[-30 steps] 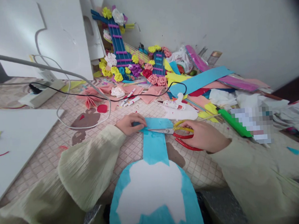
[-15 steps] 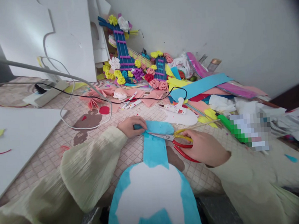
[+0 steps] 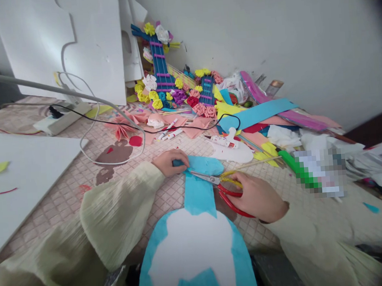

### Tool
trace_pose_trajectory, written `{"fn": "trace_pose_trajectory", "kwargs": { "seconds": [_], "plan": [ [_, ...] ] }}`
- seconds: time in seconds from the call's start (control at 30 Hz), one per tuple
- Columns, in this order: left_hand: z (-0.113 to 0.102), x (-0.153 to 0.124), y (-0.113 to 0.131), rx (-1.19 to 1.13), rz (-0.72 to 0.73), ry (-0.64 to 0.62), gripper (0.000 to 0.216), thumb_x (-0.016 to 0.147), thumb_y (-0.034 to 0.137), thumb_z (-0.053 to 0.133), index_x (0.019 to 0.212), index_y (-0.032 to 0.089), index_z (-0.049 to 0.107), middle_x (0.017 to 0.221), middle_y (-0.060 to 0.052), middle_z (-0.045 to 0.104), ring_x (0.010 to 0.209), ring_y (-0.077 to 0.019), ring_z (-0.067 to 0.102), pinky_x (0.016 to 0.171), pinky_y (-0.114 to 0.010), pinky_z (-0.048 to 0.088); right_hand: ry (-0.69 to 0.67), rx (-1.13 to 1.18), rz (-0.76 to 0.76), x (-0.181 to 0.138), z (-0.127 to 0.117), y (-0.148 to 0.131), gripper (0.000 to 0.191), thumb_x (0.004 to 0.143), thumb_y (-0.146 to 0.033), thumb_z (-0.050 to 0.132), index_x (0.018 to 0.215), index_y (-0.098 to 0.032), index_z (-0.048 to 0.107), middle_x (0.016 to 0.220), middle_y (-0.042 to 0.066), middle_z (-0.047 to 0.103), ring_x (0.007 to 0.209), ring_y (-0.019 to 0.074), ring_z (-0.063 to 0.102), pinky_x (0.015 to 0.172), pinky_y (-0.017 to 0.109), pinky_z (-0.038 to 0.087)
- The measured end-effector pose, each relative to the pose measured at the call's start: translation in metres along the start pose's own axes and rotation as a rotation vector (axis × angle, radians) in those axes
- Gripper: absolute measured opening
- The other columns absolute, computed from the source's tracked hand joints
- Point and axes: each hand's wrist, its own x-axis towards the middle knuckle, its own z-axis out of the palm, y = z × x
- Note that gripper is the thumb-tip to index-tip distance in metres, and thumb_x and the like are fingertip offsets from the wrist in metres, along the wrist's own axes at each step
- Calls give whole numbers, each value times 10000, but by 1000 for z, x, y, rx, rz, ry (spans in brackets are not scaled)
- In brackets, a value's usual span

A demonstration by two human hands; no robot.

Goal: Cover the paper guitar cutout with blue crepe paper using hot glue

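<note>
A guitar-shaped board (image 3: 192, 247) lies in front of me, its white middle bordered by blue crepe paper, with a blue neck (image 3: 199, 192) pointing away. My left hand (image 3: 171, 162) is closed on the blue crepe paper (image 3: 205, 164) at the left side of the neck's far end. In my right hand (image 3: 258, 195) are scissors (image 3: 232, 192) with red and yellow handles. Their blades lie across the neck near its far end, the tips close to my left fingers. Exactly where the blades meet the paper is hard to make out.
A glue gun (image 3: 225, 140) rests on a white piece beyond the neck. A black cord (image 3: 177, 128) and a white cable (image 3: 114, 162) cross the table. A power strip (image 3: 61, 119), white board (image 3: 32, 171), decorated paper guitar (image 3: 161, 71) and green-handled tool (image 3: 295, 166) surround the work.
The scissors and my right hand have shifted slightly toward the left and nearer me. My left hand keeps its hold at the neck's end. The whole view has moved a little.
</note>
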Motion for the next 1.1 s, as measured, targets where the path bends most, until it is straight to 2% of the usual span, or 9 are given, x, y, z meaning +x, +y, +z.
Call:
{"fn": "trace_pose_trajectory", "kwargs": {
  "seconds": [0.47,0.73,1.1],
  "plan": [
    [1,1,0,-3,-21,-21,112,732,191,555,714,119,640,767,-83,649,737,-136,596,725,-252,464,74,1,13,1,-2,0,365,729,-496,503,907,-179,543,814,58,654,720,220,615,580,307,410],
    [1,1,-1,20,-14,-12,96,736,191,554,720,135,631,760,-66,648,738,-133,595,733,-258,458,38,1,21,4,0,0,366,724,-482,513,931,-181,537,845,58,650,768,234,617,612,325,433],
    [1,0,1,60,-17,-31,113,728,210,560,760,131,635,784,-72,651,761,-151,593,776,-295,441,59,16,16,4,-4,9,417,699,-536,517,946,-201,542,859,56,647,794,236,617,645,345,465]
  ]
}}
